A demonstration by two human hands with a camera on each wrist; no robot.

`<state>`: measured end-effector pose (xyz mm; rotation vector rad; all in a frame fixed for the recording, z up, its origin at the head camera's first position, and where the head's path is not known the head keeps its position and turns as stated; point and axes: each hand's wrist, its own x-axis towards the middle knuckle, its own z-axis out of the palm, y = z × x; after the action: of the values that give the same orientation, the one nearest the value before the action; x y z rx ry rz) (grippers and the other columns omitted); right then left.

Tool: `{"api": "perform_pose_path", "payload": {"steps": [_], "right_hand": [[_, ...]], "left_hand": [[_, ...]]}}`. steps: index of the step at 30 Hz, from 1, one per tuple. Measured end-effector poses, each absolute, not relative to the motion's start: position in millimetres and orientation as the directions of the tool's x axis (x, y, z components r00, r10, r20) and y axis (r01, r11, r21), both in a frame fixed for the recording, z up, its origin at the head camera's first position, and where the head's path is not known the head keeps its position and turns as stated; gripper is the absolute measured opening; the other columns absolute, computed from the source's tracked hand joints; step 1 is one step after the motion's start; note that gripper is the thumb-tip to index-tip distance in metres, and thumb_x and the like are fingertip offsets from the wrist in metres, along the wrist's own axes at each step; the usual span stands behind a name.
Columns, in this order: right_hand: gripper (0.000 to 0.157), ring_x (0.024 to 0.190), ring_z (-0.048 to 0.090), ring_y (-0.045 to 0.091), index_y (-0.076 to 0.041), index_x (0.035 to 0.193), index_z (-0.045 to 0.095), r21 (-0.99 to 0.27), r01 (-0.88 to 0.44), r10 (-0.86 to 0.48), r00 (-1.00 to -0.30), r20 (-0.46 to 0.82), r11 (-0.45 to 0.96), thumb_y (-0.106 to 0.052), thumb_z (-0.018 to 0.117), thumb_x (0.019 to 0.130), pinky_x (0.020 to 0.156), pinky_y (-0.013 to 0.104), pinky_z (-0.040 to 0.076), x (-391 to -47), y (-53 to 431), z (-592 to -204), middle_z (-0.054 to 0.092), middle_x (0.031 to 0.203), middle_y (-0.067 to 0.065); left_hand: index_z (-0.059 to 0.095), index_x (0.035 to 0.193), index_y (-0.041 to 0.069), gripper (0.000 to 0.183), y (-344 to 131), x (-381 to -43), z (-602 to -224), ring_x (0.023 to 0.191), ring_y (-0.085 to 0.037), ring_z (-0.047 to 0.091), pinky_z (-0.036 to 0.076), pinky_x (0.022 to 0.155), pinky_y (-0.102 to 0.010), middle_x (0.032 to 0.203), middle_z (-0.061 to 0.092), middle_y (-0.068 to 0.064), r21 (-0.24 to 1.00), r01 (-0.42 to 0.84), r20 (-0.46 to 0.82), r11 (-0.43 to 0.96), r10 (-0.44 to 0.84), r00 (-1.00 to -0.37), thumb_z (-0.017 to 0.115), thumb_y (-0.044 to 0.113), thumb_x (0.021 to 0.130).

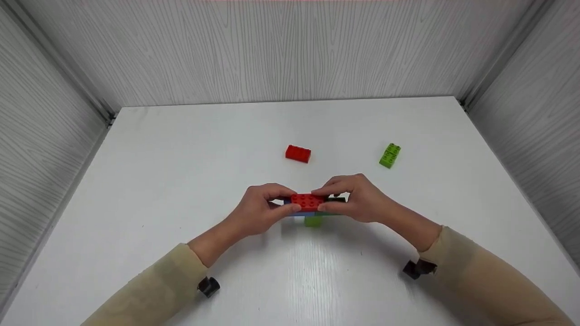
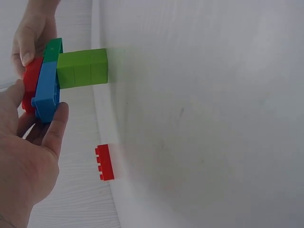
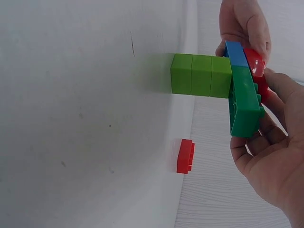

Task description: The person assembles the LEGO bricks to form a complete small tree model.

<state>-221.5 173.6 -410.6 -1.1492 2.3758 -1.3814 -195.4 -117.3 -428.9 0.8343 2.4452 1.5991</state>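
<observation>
A column of three lime-green toy bricks (image 3: 192, 75) stands upright on the table. Across its top lie a blue brick (image 2: 47, 90) and a dark green brick (image 3: 245, 100), end to end. A red brick (image 1: 307, 202) sits over the joint between them, studs up. My left hand (image 1: 258, 210) pinches the red brick's left end between thumb and fingers, other fingers close to the blue brick. From the other side my right hand (image 1: 362, 199) pinches its right end, with fingers near the green brick. Fingers partly hide both lower bricks in the head view.
Behind the stack, a loose red brick (image 1: 298, 154) lies on the white table (image 1: 181, 149). Farther right is a lime-green piece (image 1: 390, 155) with studs up. Pale wood-grain panels (image 1: 281, 50) enclose the table's back and sides.
</observation>
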Motion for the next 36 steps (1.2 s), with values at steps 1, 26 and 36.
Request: {"api": "perform_pose_path", "payload": {"steps": [1,26,36], "right_hand": [[0.035,0.097,0.069,0.019,-0.016,0.129,0.079,-0.797,-0.536,-0.685,-0.692,0.227,0.277,-0.02,0.084,0.094,0.073,0.03,0.055,-221,174,-411,0.078,0.114,-0.003],[0.035,0.102,0.07,0.02,-0.014,0.129,0.079,-0.789,-0.572,-0.683,-0.67,0.292,0.224,-0.015,0.083,0.094,0.078,0.032,0.056,-222,174,-421,0.077,0.116,-0.002],[0.035,0.1,0.07,0.022,-0.01,0.128,0.078,-0.784,-0.597,-0.683,-0.644,0.345,0.167,-0.009,0.083,0.093,0.076,0.03,0.054,-222,174,-425,0.078,0.116,0.0]], "left_hand": [[0.08,0.123,0.017,0.028,-117,-195,-429,0.106,-0.016,0.068,0.062,0.084,-0.03,0.115,0.075,0.004,0.876,0.381,0.201,0.295,0.495,-0.846,0.081,0.028,0.097],[0.073,0.133,0.012,0.037,-117,-196,-430,0.106,-0.015,0.067,0.062,0.084,-0.034,0.122,0.074,0.002,0.839,0.452,0.24,0.303,0.539,-0.808,0.078,0.027,0.099],[0.076,0.132,0.015,0.038,-116,-196,-431,0.106,-0.014,0.068,0.062,0.081,-0.036,0.119,0.076,0.005,0.835,0.452,0.247,0.314,0.522,-0.817,0.083,0.024,0.095]]}}
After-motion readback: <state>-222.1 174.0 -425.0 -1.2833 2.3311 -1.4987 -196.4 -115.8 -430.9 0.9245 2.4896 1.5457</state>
